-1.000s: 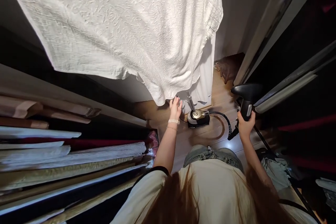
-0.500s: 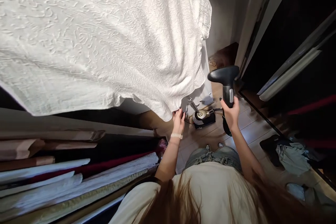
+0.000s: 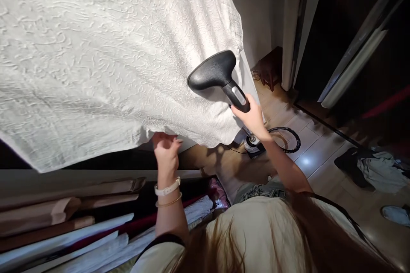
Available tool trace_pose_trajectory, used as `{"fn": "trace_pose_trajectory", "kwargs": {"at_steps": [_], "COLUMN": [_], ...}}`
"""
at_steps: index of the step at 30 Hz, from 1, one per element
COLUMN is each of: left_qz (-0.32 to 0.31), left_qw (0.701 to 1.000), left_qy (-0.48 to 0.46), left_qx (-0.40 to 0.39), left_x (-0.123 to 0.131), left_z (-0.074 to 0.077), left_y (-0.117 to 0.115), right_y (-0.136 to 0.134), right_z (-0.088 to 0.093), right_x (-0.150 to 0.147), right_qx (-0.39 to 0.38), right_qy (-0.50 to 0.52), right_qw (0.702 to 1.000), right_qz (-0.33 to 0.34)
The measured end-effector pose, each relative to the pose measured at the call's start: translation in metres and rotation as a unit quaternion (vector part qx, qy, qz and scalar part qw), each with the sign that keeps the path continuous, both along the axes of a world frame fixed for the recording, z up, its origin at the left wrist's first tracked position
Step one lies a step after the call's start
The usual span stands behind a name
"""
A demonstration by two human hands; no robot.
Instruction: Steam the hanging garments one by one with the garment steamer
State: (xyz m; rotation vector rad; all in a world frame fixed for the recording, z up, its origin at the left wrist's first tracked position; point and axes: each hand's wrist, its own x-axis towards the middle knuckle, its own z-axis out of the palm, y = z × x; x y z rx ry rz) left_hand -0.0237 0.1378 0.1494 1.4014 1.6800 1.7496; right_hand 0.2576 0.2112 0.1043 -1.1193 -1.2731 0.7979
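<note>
Wood floor (image 3: 320, 166), perhaps a closet (image 3: 352, 30), steamer (image 3: 213, 70) against white garment (image 3: 112, 59)

Right hand (image 3: 253, 115) brought the steamer head (image 3: 213, 70) up from beside the steamer base (image 3: 254, 145) and onto the white garment (image 3: 112, 59), above that base. Left hand (image 3: 166, 149) shifted along the garment's hem, away from the base, gripping the edge.
</note>
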Motion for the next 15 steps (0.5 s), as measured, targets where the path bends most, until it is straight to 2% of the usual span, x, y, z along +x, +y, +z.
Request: {"fn": "trace_pose_trajectory", "kwargs": {"at_steps": [3, 5, 11, 13, 15], "left_qz": [0.053, 0.098, 0.133, 0.149, 0.166], "left_qw": [0.996, 0.991, 0.984, 0.981, 0.977], "left_qy": [0.065, 0.087, 0.12, 0.123, 0.132], "left_qx": [0.012, 0.022, 0.012, 0.008, 0.002], "left_x": [0.041, 0.054, 0.044, 0.04, 0.04], "left_z": [-0.003, -0.008, -0.014, -0.013, -0.011], "left_y": [-0.004, -0.006, -0.013, -0.017, -0.021], "right_y": [-0.002, -0.006, -0.026, -0.03, -0.029], "right_z": [-0.014, -0.033, -0.109, -0.119, -0.111], "right_x": [-0.01, -0.016, -0.023, -0.021, -0.016], "right_qx": [-0.025, -0.044, -0.121, -0.142, -0.127], "right_qy": [-0.036, -0.049, -0.039, -0.034, -0.009], "right_qw": [0.999, 0.998, 0.986, 0.981, 0.981], "right_qz": [0.01, 0.022, 0.107, 0.131, 0.149]}}
